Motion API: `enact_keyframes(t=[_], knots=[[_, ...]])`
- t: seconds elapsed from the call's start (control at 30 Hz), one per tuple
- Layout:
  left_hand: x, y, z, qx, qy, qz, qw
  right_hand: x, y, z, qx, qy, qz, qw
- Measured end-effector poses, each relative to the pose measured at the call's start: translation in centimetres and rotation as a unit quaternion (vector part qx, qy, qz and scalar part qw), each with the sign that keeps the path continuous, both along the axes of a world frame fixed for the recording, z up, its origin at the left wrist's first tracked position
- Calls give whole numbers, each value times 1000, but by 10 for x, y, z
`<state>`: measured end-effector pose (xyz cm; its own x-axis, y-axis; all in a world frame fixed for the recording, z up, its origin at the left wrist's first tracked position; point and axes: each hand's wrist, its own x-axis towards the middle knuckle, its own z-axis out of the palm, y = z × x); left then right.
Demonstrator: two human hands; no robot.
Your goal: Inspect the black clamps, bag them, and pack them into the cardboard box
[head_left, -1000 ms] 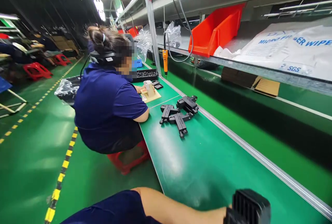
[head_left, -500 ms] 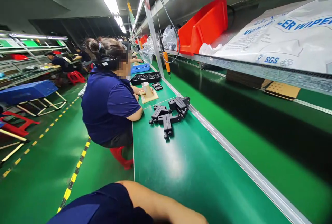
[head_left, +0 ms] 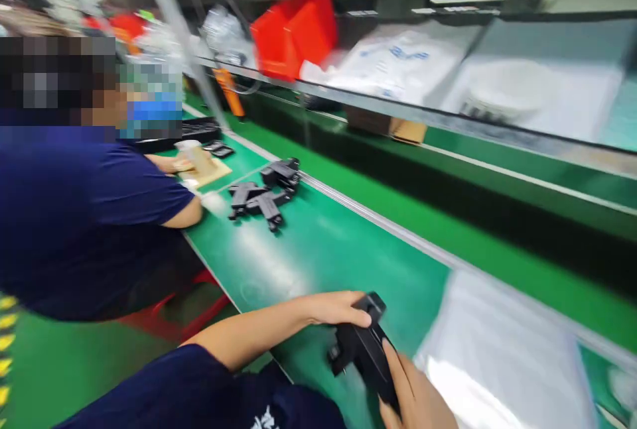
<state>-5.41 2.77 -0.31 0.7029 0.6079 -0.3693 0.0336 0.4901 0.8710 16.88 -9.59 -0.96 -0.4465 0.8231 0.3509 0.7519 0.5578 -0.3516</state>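
Observation:
Near the bottom of the head view, a black T-shaped device (head_left: 368,356) is held above the green table. My left hand (head_left: 341,308) is closed on its upper end, the thumb lying across the top. Lower down, my right hand (head_left: 415,392) wraps round the other end from the right side. Several similar black devices (head_left: 269,193) lie in a group farther up the table. To the right of my hands is a white sheet or bag (head_left: 502,356), blurred by motion.
A person in a dark blue shirt (head_left: 89,203) sits at the left, an arm on the table. Beyond are a beige block (head_left: 212,172) and a black tray (head_left: 199,129). Above runs a metal shelf edge (head_left: 448,121) with red bins (head_left: 298,34); an orange tool (head_left: 229,92) hangs beside it.
The view has swung right and down. Both my hands and the black device between them have come into sight, along with the white sheet or bag.

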Motion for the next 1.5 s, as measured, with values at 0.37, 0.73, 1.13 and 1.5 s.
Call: enact_keyframes(t=[0.37,0.73,1.13,1.5], knots=[[12,-58,14,-104,22,337,935,96,-81,-37,-58,-47,-466,882],[31,-61,29,1,-26,277,960,73,-21,-7,-104,32,-380,919],[12,-14,2,-71,72,330,939,152,-20,-23,-90,47,-586,804],[13,6,-25,-87,135,248,956,119,-25,-9,-39,41,-610,791]])
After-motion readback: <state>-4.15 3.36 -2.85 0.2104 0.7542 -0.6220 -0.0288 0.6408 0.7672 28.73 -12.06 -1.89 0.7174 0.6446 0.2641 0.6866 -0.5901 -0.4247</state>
